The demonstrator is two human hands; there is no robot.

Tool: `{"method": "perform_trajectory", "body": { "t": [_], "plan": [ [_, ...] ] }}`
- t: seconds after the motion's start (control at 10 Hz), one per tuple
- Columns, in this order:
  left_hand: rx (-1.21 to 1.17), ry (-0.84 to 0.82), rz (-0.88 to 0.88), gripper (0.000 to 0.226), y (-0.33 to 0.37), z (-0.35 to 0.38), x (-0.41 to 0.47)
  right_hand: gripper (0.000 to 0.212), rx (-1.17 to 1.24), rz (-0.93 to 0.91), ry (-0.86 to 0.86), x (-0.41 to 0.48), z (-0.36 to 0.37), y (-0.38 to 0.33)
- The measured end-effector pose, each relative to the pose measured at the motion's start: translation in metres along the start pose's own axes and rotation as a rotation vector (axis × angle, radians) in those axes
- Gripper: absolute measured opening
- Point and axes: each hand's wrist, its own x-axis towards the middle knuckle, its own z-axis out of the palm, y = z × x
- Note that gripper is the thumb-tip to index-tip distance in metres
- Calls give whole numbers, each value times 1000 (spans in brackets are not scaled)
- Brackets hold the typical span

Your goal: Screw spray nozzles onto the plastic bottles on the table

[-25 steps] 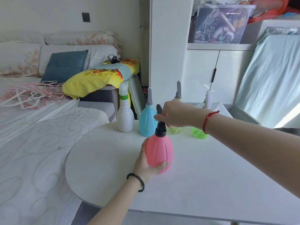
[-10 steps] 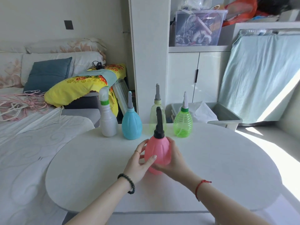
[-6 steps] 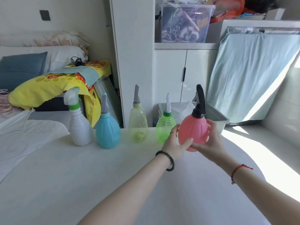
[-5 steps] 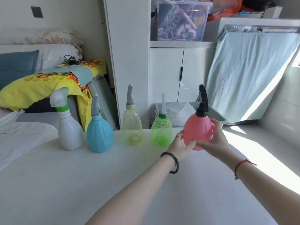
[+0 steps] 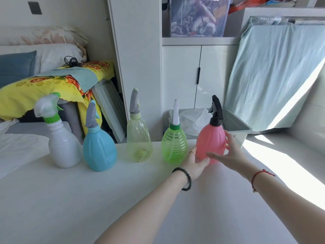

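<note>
A pink bottle [image 5: 211,141] with a black spray nozzle [image 5: 216,111] screwed on stands upright at the right end of a row on the white table [image 5: 88,199]. My left hand [image 5: 195,164] grips its lower left side, thumb on the front. My right hand [image 5: 230,155] rests loosely at its right side, fingers spread and blurred. To the left stand a green bottle [image 5: 174,145], a clear yellow bottle [image 5: 139,138], a blue bottle [image 5: 99,150] and a white bottle [image 5: 63,145], each with a nozzle on top.
A grey bin [image 5: 237,125] with a white liner sits just behind the table's far edge. A white cabinet [image 5: 181,76] rises behind it. A bed [image 5: 17,147] with a yellow pillow [image 5: 35,90] lies to the left. Sunlight falls across the table's right side.
Both hands carried the pink bottle from the table's middle to the right end of the row and lowered it beside the green bottle. My right hand's fingers have loosened and spread.
</note>
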Motion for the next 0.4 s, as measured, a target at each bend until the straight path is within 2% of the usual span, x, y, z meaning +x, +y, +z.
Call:
{"method": "perform_trajectory", "body": {
  "t": [0.1, 0.2, 0.3, 0.4],
  "plan": [
    [99, -21, 58, 57, -1, -16, -34, 92, 85, -123, 251, -28, -4, -24],
    [212, 43, 91, 48, -11, -50, -80, 72, 379, -300, 385, -84, -6, -72],
    [410, 164, 74, 47, -32, -92, -124, 57, 522, -591, 395, -142, -27, -127],
    [539, 250, -14, 51, -45, -121, -161, 53, 147, -680, 385, -159, -82, -163]
  ]
}}
